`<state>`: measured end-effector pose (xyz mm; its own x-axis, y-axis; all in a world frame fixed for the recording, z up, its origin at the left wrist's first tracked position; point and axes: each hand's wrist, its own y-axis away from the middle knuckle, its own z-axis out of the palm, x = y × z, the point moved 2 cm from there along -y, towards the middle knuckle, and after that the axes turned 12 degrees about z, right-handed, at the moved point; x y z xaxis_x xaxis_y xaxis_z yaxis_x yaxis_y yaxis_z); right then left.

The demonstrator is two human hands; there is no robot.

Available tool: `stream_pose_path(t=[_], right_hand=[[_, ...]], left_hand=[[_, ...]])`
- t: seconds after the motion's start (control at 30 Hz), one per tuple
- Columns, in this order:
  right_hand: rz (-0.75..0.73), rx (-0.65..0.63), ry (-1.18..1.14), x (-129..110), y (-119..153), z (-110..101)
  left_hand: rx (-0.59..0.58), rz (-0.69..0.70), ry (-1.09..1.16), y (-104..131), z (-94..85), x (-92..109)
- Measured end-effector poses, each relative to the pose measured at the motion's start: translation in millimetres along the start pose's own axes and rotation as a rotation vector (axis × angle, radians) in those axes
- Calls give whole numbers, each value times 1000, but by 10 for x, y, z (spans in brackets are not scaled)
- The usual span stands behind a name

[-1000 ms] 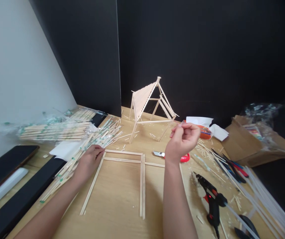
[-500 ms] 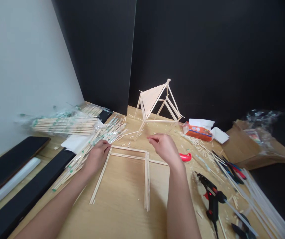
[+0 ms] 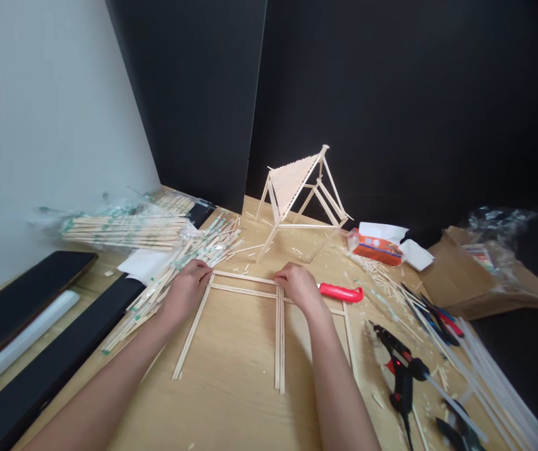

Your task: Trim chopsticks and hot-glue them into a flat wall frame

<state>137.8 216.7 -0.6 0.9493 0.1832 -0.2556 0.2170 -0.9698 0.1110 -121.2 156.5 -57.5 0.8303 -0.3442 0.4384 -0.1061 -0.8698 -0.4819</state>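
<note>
A flat frame of pale wooden sticks (image 3: pixel 245 290) lies on the table in front of me, with long legs running toward me. Along its top edge is a wooden stick (image 3: pixel 245 276). My left hand (image 3: pixel 188 289) pinches this stick's left end at the frame's corner. At the other end, my right hand (image 3: pixel 299 286) has closed fingers on the stick, over the middle legs; the fingertips are partly hidden. A red-handled knife (image 3: pixel 341 292) lies just right of my right hand, its blade mostly hidden.
Beyond the frame stands a stick-built house model (image 3: pixel 292 185). Loose sticks (image 3: pixel 179 269) and bagged sticks (image 3: pixel 125 232) lie left. To the right are a glue gun (image 3: pixel 400 363), an orange box (image 3: pixel 374 247), pliers (image 3: pixel 431 319), glue sticks (image 3: pixel 503 382) and a cardboard piece (image 3: pixel 475 275).
My right hand has come down and left from above the table onto the stick's right end, uncovering more of the red knife handle. My left hand stays at the left corner.
</note>
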Motion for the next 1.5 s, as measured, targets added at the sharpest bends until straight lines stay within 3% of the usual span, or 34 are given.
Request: stream_pose_path(t=[0.37, 0.7, 1.5], right_hand=[[-143, 28, -22, -254, 1, 165], [-181, 40, -47, -285, -26, 293], [-219, 55, -45, -330, -18, 342]], left_hand=[[-20, 5, 17, -9, -2, -3], [-30, -6, 12, 1, -2, -6], [-33, -14, 30, -2, -17, 11]])
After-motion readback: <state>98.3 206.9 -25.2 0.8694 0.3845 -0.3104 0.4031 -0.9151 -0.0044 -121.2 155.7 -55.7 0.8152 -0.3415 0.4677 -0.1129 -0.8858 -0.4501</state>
